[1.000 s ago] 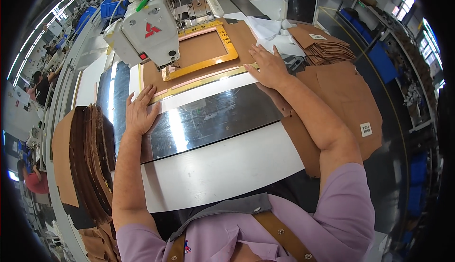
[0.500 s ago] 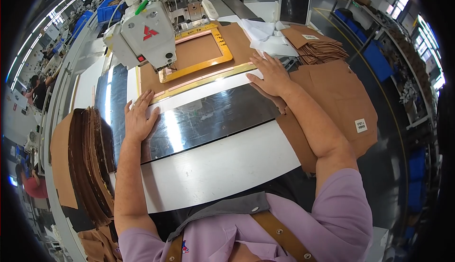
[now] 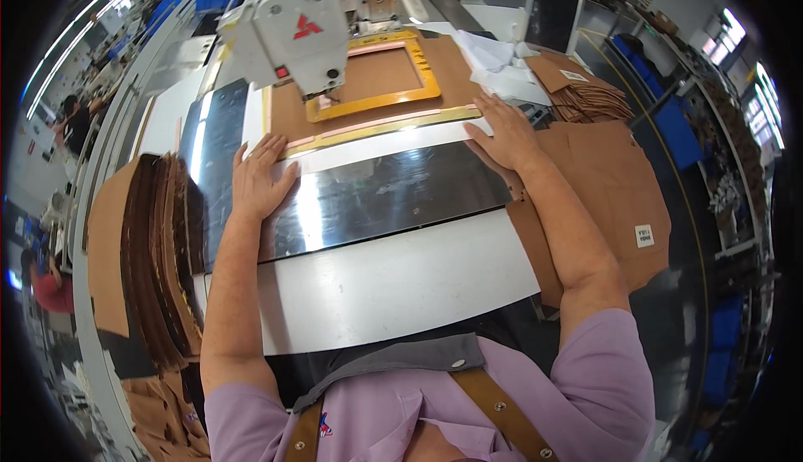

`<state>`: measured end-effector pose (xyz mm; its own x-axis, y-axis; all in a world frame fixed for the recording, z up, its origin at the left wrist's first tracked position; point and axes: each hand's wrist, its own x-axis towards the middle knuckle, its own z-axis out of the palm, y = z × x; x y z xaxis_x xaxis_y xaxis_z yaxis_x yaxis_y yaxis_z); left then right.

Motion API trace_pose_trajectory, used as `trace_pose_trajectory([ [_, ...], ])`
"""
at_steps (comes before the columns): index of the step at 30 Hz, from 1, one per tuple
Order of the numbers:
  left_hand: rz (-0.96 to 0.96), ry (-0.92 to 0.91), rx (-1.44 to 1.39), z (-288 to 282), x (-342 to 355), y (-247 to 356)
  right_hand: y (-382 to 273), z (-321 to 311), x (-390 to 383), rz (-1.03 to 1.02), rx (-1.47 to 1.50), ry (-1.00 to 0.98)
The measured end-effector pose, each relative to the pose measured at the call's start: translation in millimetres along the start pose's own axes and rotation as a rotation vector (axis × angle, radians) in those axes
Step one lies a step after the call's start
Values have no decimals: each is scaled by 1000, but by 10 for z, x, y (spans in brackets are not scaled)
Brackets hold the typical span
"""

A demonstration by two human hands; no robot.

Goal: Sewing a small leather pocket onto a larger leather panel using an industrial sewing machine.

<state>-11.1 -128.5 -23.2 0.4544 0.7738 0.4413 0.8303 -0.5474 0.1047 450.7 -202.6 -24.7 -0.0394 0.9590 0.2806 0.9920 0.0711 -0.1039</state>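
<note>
My left hand (image 3: 263, 179) lies open on the left end of a flat white strip edged in yellow (image 3: 385, 132), fingers spread toward the machine. At the strip's right end, my right hand (image 3: 507, 136) rests open, its fingertips by the strip's corner. Beyond the strip, a brown fabric piece (image 3: 462, 69) is spread flat. A yellow rectangular clamp frame (image 3: 376, 106) sits on this fabric, under the white head of a sewing machine (image 3: 288, 31). The needle area is partly hidden behind the head.
A shiny metal plate (image 3: 393, 194) and a white board (image 3: 401, 282) lie nearer me. Stacked brown pieces (image 3: 113, 245) hang at the left; more brown panels (image 3: 598, 194) lie at the right. White paper (image 3: 502, 69) and a dark screen (image 3: 552, 15) stand farther back.
The whole view has shifted a little, with the scene now slightly farther right and higher. Both hands remain open on the same ends of the strip.
</note>
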Motion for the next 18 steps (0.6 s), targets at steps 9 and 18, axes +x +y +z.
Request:
trace_pose_trajectory([
  [9,-68,79,-42,67,4,-7,57,6,28,19,-21,-12],
  [18,-149,-15,-26,-19,37,75,46,-22,9,25,-33,-17],
])
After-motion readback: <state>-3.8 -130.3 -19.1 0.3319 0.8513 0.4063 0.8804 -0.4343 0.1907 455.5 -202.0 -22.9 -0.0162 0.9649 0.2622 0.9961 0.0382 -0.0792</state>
